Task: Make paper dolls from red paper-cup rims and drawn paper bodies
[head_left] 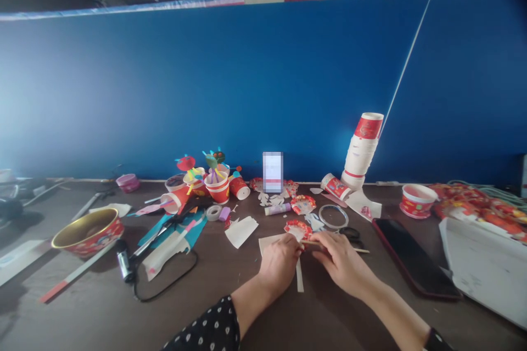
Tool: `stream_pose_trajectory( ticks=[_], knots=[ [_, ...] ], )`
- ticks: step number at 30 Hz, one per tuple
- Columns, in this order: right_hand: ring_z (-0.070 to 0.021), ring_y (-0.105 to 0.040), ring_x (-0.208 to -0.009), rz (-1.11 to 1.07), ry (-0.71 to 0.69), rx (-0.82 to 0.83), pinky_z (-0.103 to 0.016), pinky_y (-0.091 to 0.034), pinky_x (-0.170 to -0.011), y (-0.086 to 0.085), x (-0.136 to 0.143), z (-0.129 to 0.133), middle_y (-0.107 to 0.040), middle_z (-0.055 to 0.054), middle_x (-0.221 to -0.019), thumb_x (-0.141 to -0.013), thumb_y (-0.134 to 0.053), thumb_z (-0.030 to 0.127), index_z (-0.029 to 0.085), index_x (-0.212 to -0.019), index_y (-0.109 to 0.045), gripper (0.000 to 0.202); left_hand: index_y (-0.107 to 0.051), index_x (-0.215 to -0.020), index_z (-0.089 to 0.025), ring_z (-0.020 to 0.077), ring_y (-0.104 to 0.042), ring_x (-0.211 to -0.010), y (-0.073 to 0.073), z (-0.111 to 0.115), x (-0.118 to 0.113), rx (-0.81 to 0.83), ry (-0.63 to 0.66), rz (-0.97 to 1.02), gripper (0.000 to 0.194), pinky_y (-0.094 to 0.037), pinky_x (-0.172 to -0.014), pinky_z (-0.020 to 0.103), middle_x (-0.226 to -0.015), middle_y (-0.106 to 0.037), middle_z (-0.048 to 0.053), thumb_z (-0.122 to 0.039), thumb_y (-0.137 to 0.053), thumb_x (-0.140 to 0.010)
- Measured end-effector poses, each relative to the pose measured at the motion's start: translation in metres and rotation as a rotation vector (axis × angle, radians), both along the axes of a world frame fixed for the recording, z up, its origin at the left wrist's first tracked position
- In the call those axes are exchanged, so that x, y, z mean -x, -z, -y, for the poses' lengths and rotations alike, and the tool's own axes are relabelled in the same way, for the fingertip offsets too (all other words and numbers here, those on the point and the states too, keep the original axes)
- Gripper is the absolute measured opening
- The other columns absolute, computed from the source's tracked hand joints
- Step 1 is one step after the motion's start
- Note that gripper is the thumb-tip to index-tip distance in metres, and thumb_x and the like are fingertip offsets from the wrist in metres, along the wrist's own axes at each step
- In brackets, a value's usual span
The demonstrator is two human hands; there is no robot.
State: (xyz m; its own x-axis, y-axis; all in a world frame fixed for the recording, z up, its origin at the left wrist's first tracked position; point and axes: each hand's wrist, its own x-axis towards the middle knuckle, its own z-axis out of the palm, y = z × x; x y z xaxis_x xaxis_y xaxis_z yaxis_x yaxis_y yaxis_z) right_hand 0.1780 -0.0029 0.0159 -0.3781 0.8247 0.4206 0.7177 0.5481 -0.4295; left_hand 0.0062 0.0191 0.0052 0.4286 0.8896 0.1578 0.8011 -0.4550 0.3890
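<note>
Near the middle of the dark table, my left hand (280,263) is closed, its fingertips pinched on something small that I cannot make out. My right hand (343,263) holds a thin wooden stick (310,242) between thumb and fingers, with its tip at my left fingertips. A strip of white paper (300,277) hangs or lies below my hands. Just beyond them is a red patterned paper piece (298,228), partly hidden by my fingers. White paper (268,242) lies under my left hand. Black scissors (349,233) rest beside my right hand.
A phone (415,258) and a white tray (486,269) lie at the right. A leaning cup stack (360,153) stands behind. On the left are a gold-lined bowl (88,233), a corded tool (124,262) and decorated cups (217,189). A clear tape roll (333,207) lies ahead.
</note>
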Motion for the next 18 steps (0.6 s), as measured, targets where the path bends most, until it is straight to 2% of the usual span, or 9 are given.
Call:
stream_pose_trajectory(
  ticks=[3, 7, 13, 18],
  knots=[
    [-0.0169, -0.054, -0.08, 0.003, -0.029, 0.031, -0.028, -0.039, -0.072, 0.002, 0.006, -0.004, -0.058, -0.003, -0.085, -0.081, -0.044, 0.018, 0.022, -0.094, -0.054, 0.017, -0.057, -0.087, -0.019, 0.0144, -0.056, -0.082, 0.0, -0.001, 0.0, 0.009, 0.007, 0.009, 0.018, -0.041, -0.069, 0.022, -0.09, -0.059, 0.002, -0.019, -0.04, -0.082],
    [-0.016, -0.053, -0.072, -0.013, 0.018, 0.049, -0.027, -0.038, -0.065, 0.004, 0.011, -0.009, -0.057, -0.002, -0.074, -0.083, -0.041, 0.021, 0.021, -0.08, -0.058, 0.017, -0.057, -0.089, -0.018, 0.0151, -0.057, -0.084, -0.001, -0.002, 0.001, 0.014, 0.019, -0.002, 0.019, -0.041, -0.071, 0.022, -0.092, -0.059, 0.003, -0.021, -0.039, -0.082],
    [-0.0149, -0.052, -0.071, -0.018, 0.029, 0.054, -0.024, -0.037, -0.064, 0.005, 0.018, -0.016, -0.056, -0.001, -0.073, -0.079, -0.044, 0.019, 0.02, -0.074, -0.057, 0.015, -0.059, -0.094, -0.02, 0.0152, -0.055, -0.088, -0.007, 0.0, 0.002, 0.046, 0.042, -0.007, 0.025, -0.041, -0.077, 0.023, -0.096, -0.059, 0.004, -0.021, -0.037, -0.083],
    [-0.0145, -0.052, -0.07, 0.002, 0.037, 0.108, -0.024, -0.037, -0.062, 0.002, 0.018, -0.02, -0.057, -0.001, -0.076, -0.081, -0.043, 0.024, 0.021, -0.073, -0.059, 0.018, -0.06, -0.097, -0.021, 0.0161, -0.055, -0.087, -0.009, 0.001, 0.003, 0.056, 0.045, 0.001, 0.027, -0.042, -0.076, 0.025, -0.096, -0.06, 0.005, -0.023, -0.037, -0.083]
  ],
)
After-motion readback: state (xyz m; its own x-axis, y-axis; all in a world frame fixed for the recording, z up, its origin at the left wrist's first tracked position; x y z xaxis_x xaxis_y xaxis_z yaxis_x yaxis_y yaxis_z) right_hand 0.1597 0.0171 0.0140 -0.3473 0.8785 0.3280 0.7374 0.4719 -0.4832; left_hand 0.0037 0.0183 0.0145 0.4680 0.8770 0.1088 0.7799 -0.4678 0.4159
